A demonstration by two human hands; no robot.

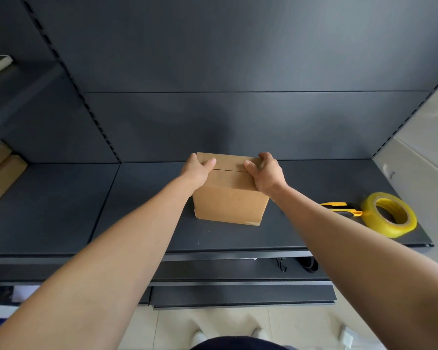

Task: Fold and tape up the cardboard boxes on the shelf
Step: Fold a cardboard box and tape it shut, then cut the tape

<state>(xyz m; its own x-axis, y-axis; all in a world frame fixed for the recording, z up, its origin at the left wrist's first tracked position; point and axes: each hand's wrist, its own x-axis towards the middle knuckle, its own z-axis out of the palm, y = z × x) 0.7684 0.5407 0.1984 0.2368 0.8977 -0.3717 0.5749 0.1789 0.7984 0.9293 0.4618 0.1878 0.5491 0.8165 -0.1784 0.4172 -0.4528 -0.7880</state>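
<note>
One dark metal shelf [238, 236] fills most of the view. A cardboard box [230, 205] stands upright near its middle, top flaps folded down and meeting at a seam. The left hand [196, 170] grips the box's top left edge, thumb on the flaps; the right hand [264, 173] clasps the top right edge. Well to the right lies a yellow tape roll [389, 214], a yellow-and-black knife [340, 209] touching it.
</note>
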